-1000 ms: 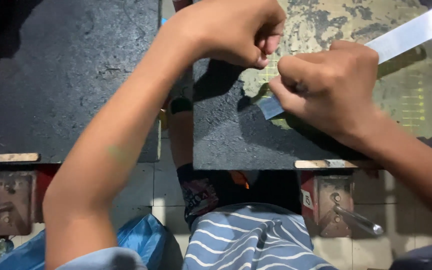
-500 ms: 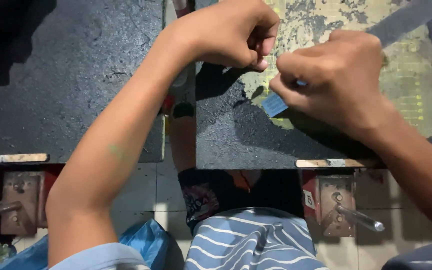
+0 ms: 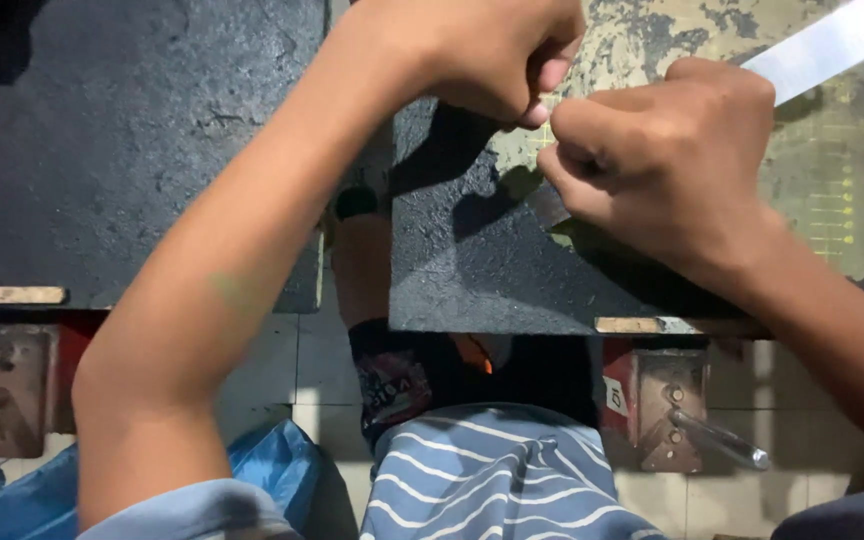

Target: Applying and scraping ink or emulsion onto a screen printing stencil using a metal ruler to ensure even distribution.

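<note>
Your right hand [image 3: 667, 165] is fisted tight around a flat metal blade [image 3: 827, 40] whose tip lies on the flaking slab [image 3: 492, 270] on the table. Your left hand [image 3: 487, 50] is curled shut just beside it; whether it holds anything I cannot tell. If the blade skids, it could nick those near knuckles.

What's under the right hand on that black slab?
Under the right hand a flat metal strip runs across the black slab; its dull lower end shows beside the fingers. Scraped yellowish surface shows around it. The strip's middle and the slab directly beneath the fist are covered.
</note>
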